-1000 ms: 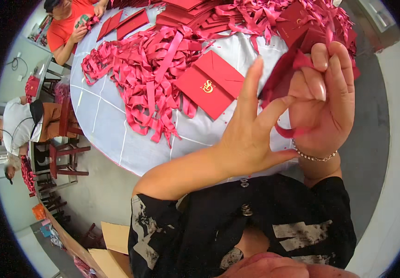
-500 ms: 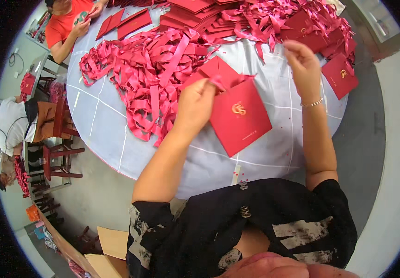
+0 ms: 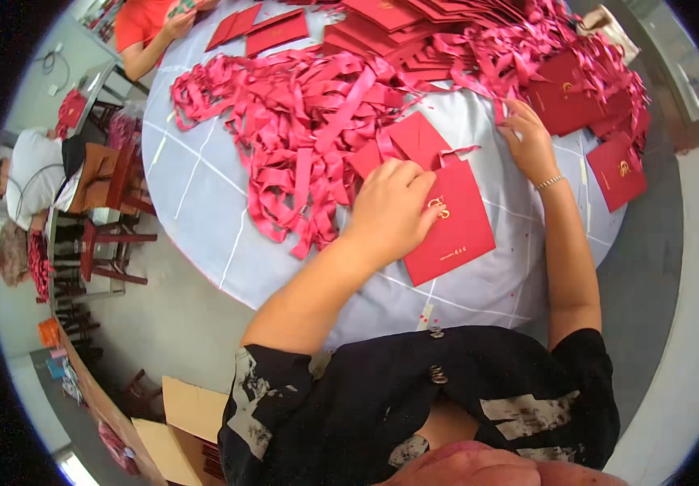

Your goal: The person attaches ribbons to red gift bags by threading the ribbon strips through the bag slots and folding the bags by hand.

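Observation:
A flat red paper envelope (image 3: 461, 236) with a gold emblem lies slightly turned on the table in front of me. My left hand (image 3: 391, 209) rests over its upper left part, fingers bent loosely and thumb apart on the front. Behind it is another red paper piece (image 3: 419, 139) with a folded flap, partly covered. Farther right, my right hand (image 3: 529, 144) pinches a pink ribbon (image 3: 498, 107) at the near edge of the ribbon pile. A large tangle of pink ribbons (image 3: 305, 154) spreads to the left of the envelope.
Stacked red envelopes (image 3: 365, 36) and more ribbons cover the far side of the round, pale-clothed table (image 3: 203, 194). One envelope (image 3: 617, 172) lies at the right edge. A co-worker in orange (image 3: 140, 24) sits far left. Wooden stools (image 3: 106, 243) and an open cardboard box (image 3: 191, 413) stand left.
My left hand has gone from pinching a ribbon to lying on the envelope's front. My right hand, earlier raised with nothing visible in it, is now at a ribbon. The view has shifted somewhat.

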Demonstrator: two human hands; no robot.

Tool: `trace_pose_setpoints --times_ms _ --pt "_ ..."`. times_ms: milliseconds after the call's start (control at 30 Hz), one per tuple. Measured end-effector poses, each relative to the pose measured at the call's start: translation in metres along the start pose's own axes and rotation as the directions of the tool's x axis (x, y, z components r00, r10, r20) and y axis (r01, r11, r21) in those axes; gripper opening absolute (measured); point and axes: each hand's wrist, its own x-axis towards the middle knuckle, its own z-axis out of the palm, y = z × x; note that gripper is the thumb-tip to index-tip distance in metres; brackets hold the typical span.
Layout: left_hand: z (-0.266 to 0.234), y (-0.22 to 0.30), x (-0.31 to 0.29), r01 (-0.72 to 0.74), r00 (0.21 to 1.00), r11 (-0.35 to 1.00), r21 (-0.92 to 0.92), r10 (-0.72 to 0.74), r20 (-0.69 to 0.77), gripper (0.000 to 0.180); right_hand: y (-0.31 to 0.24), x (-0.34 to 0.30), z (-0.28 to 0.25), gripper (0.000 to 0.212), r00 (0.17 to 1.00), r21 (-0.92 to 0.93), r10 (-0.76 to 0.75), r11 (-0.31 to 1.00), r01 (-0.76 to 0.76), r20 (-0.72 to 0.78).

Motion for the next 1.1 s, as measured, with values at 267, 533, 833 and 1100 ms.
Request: trace_pose_setpoints --times_ms 267,533,833,1100 --pt "0.004 -0.004 -0.006 0.113 0.99 0.993 0.031 -0.115 0.078 0.048 -0.099 -0.021 -0.034 0.007 0.98 0.463 0.045 0.877 -0.131 0.193" --pt "-0.002 -0.01 -0.008 -0.013 0.999 0.998 -0.062 0.014 0.029 0.039 -0.161 -0.013 -0.021 0.009 0.89 0.479 -0.097 0.866 -0.145 0.445" --pt "-0.094 -0.049 0.005 0.106 0.948 0.85 0.517 -0.243 0.205 0.091 -0.139 -0.031 -0.012 0.008 0.941 0.527 -0.057 0.839 -0.136 0.334" --pt "-0.072 -0.089 0.06 -0.175 0.859 0.79 0.587 -0.169 0.483 0.089 -0.138 -0.03 -0.013 0.009 0.92 0.535 -0.018 0.818 -0.211 0.391"
